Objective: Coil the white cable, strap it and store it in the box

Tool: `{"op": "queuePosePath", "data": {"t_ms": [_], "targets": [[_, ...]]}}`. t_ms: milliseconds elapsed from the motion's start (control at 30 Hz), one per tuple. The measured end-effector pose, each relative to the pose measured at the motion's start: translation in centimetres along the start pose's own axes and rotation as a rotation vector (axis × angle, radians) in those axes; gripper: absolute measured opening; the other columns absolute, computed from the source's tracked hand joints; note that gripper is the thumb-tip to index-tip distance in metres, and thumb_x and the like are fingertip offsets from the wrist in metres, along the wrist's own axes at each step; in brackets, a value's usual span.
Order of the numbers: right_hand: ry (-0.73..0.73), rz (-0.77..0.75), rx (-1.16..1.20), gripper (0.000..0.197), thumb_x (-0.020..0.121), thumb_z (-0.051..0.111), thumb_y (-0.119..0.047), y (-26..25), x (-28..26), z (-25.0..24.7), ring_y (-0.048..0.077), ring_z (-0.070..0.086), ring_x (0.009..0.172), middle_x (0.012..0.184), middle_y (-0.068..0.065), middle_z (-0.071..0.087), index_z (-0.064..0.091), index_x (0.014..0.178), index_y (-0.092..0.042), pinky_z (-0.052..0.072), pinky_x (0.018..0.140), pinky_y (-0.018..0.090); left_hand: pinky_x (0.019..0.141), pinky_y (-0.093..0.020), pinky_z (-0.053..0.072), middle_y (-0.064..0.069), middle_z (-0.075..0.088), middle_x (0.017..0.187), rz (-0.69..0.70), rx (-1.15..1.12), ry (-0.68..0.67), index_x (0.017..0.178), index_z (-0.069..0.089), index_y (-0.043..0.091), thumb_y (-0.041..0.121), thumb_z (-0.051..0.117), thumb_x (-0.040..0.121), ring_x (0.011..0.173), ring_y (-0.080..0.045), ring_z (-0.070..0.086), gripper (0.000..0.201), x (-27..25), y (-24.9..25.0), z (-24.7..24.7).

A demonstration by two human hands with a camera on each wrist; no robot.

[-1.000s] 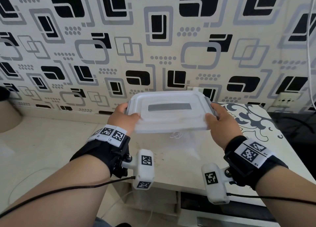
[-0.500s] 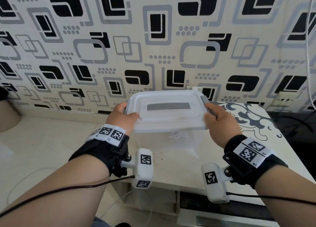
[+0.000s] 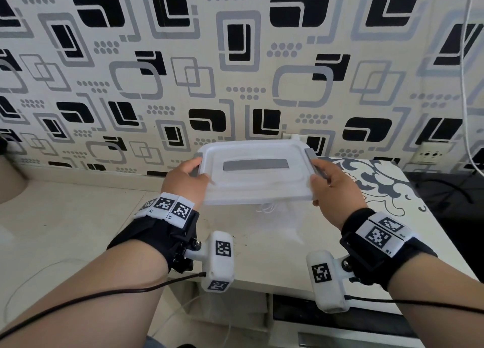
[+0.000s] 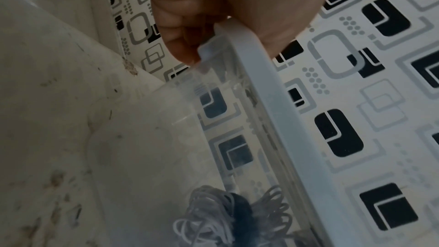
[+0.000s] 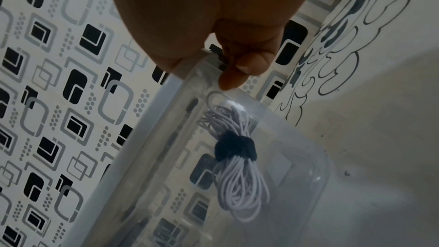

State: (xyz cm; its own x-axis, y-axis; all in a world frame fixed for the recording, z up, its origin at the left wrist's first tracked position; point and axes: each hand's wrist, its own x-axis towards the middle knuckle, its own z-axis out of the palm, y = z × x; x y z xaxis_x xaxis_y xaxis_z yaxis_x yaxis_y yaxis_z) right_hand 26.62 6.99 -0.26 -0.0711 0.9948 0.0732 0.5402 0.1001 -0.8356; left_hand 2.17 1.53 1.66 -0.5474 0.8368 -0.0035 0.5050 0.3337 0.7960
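Head view: I hold the translucent white rectangular plastic lid (image 3: 255,174) over the clear plastic box (image 5: 273,157), its long axis running left-right, my left hand (image 3: 183,182) and right hand (image 3: 335,190) gripping opposite short ends. Strapped white coiled cable (image 5: 240,172) lies inside, directly below.

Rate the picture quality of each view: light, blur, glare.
Head view: bright, sharp, the wall pattern bowed by the wide lens. Left wrist view: dim, the cable smeared behind the box wall. Right wrist view: dim, glare on the box rim, strap soft.
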Motion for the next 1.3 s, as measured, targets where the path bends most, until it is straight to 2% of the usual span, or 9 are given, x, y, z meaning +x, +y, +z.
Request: {"op": "queuePosePath", "data": {"t_ms": [133, 400, 567, 733, 833, 900, 1033, 1133, 1300], "targets": [[0.043, 0.002, 0.026, 0.035, 0.092, 0.044, -0.025, 0.2, -0.2, 0.2, 0.017, 0.064, 0.067, 0.096, -0.007, 0.059, 0.047, 0.127, -0.028, 0.043, 0.055, 0.024, 0.086, -0.026, 0.042, -0.002, 0.052, 0.139, -0.026, -0.082, 0.013, 0.136, 0.048, 0.028, 0.020, 0.054, 0.090, 0.114, -0.023, 0.056, 0.047, 0.5, -0.2, 0.2], [0.178, 0.078, 0.101, 0.030, 0.088, 0.048, -0.028, 1.5, 0.9, -0.4, 0.028, 0.065, 0.077, 0.083, 0.000, 0.059, 0.051, 0.117, -0.030, 0.055, 0.073, 0.039, 0.089, -0.031, 0.043, 0.006, 0.056, 0.110, -0.038, -0.312, -0.003, 0.143, 0.035, 0.027, 0.023, 0.056, 0.087, 0.098, -0.017, 0.055, 0.060, 1.2, 1.0, 2.3], [0.239, 0.142, 0.143, 0.026, 0.088, 0.047, -0.027, 2.5, 1.8, -2.0, 0.024, 0.062, 0.069, 0.082, 0.002, 0.058, 0.053, 0.114, -0.031, 0.044, 0.051, 0.025, 0.101, -0.041, 0.045, 0.009, 0.061, 0.122, -0.007, -0.442, -0.098, 0.140, 0.039, 0.033, 0.028, 0.057, 0.066, 0.107, -0.017, 0.060, 0.076, 1.2, 1.5, 4.3], [0.299, 0.160, 0.138, 0.025, 0.089, 0.047, -0.028, 3.2, 2.3, -3.1, 0.023, 0.062, 0.064, 0.078, 0.000, 0.059, 0.052, 0.113, -0.032, 0.043, 0.052, 0.026, 0.104, -0.044, 0.042, 0.011, 0.062, 0.119, 0.023, -0.502, -0.141, 0.136, 0.043, 0.035, 0.031, 0.057, 0.061, 0.110, -0.016, 0.060, 0.076, 1.6, 2.2, 6.2], [0.292, 0.166, 0.145, 0.025, 0.090, 0.045, -0.029, 3.4, 2.6, -3.4, 0.024, 0.061, 0.067, 0.087, 0.005, 0.061, 0.051, 0.114, -0.032, 0.046, 0.055, 0.029, 0.101, -0.045, 0.045, 0.017, 0.065, 0.110, 0.043, -0.474, -0.152, 0.098, 0.054, 0.065, 0.028, 0.055, 0.062, 0.106, -0.017, 0.062, 0.053, 1.9, 2.3, 7.0], [0.277, 0.175, 0.147, 0.025, 0.091, 0.044, -0.029, 3.6, 2.7, -3.4, 0.022, 0.060, 0.067, 0.083, 0.001, 0.059, 0.049, 0.115, -0.032, 0.047, 0.056, 0.030, 0.097, -0.041, 0.048, 0.023, 0.064, 0.103, 0.061, -0.456, -0.157, 0.078, 0.052, 0.070, 0.023, 0.052, 0.065, 0.103, -0.016, 0.062, 0.049, 1.8, 2.4, 7.1], [0.266, 0.147, 0.091, 0.028, 0.091, 0.042, -0.031, 3.7, 2.6, -3.4, 0.024, 0.061, 0.072, 0.081, -0.001, 0.057, 0.047, 0.118, -0.031, 0.045, 0.061, 0.031, 0.095, -0.045, 0.050, 0.016, 0.066, 0.108, 0.082, -0.487, -0.159, 0.099, 0.058, 0.056, 0.028, 0.055, 0.062, 0.102, -0.016, 0.064, 0.046, 1.8, 2.1, 7.1], [0.266, 0.107, 0.060, 0.031, 0.090, 0.042, -0.034, 3.8, 2.5, -3.4, 0.022, 0.061, 0.076, 0.105, 0.001, 0.060, 0.048, 0.120, -0.031, 0.046, 0.066, 0.031, 0.096, -0.046, 0.049, 0.017, 0.064, 0.107, 0.069, -0.506, -0.156, 0.107, 0.057, 0.052, 0.030, 0.056, 0.061, 0.101, -0.013, 0.063, 0.051, 1.9, 1.9, 7.1], [0.275, 0.105, 0.037, 0.035, 0.089, 0.047, -0.040, 3.6, 2.0, -3.8, 0.013, 0.053, 0.083, 0.128, 0.004, 0.041, 0.050, 0.123, -0.032, 0.047, 0.090, 0.040, 0.100, -0.040, 0.046, 0.026, 0.056, 0.098, 0.080, -0.475, -0.106, 0.129, 0.051, 0.035, 0.032, 0.054, 0.065, 0.096, -0.006, 0.059, 0.064, 1.8, 2.1, 6.7]]}}
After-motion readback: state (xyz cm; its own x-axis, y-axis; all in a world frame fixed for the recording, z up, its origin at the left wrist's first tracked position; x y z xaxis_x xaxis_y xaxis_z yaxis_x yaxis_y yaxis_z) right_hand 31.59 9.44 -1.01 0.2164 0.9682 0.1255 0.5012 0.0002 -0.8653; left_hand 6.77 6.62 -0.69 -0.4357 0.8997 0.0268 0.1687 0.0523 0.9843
